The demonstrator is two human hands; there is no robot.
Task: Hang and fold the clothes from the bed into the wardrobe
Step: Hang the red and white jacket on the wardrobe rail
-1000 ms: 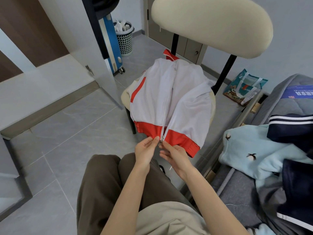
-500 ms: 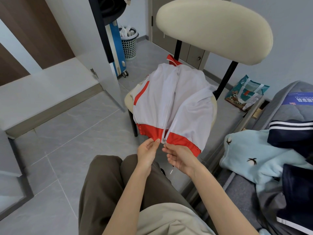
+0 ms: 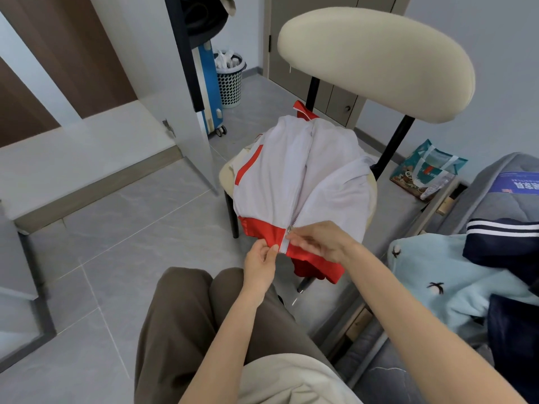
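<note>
Red hem band first: a second ago the two halves of the zip (image 3: 289,229) still stood apart at the bottom of the jacket (image 3: 297,182), and both my hands sat low under the hem, fitting them together. Now the band is joined and the slider has climbed to just above the red, at the foot of the white part.

My left hand (image 3: 261,265) pinches the bottom end of the hem between thumb and fingers, pulling it down taut. My right hand (image 3: 320,243) has come up and across, and its fingertips are closed at the slider. The tab itself is too small to make out, so I can only say it looks pinched. Above that the zip still gapes open towards the collar.

I take this to mean the tricky start is done, and what is left is a plain pull upward before the jacket can be hung or folded.

The jacket lies front up on the seat of a chair (image 3: 376,62) in the middle of the frame, with its collar towards the cream backrest and its hem hanging over the near edge.

At the right edge is the bed (image 3: 495,205), where a light blue top (image 3: 437,275) and navy clothes (image 3: 501,246) are still waiting.

The floor (image 3: 102,228) is grey tile. At the upper left a white door (image 3: 186,147) stands open. Behind it are a blue suitcase (image 3: 208,91) and a basket (image 3: 230,80). A printed bag (image 3: 425,173) lies on the floor right of the chair.
</note>
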